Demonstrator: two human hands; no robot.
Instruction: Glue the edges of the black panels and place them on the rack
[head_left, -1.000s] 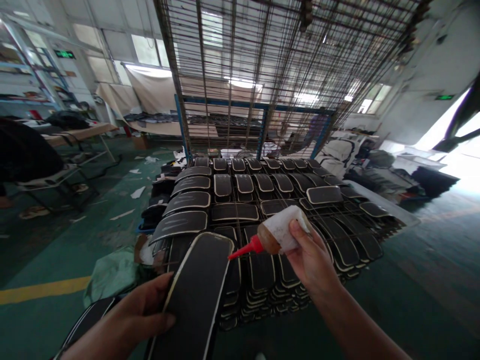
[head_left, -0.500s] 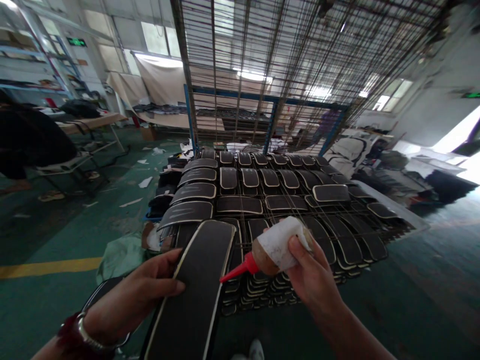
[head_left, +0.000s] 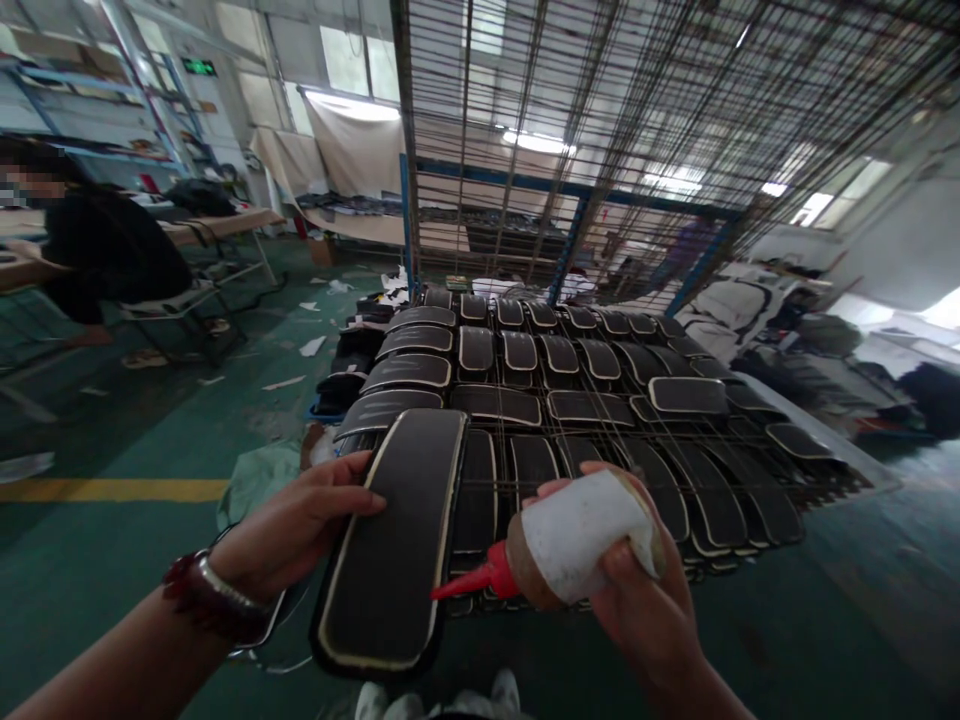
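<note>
Between nine and ten o'clock in my view, a person in black [head_left: 120,240] sits on a stool [head_left: 169,305] beside a long worktable [head_left: 244,222]. Up at ten I see a lit green sign [head_left: 199,67], with blue-framed shelves [head_left: 82,80] further left, and lower, nearer the middle, a cardboard box [head_left: 322,251] on the floor. Beige cloth [head_left: 352,145] hangs at eleven, below windows. Paper scraps [head_left: 313,347] litter the green floor at nine (I can't read any of them). A pale green sack [head_left: 259,475] slumps at eight, near a yellow stripe [head_left: 112,490]. At three, whitish bundles [head_left: 727,305] lie heaped.
</note>
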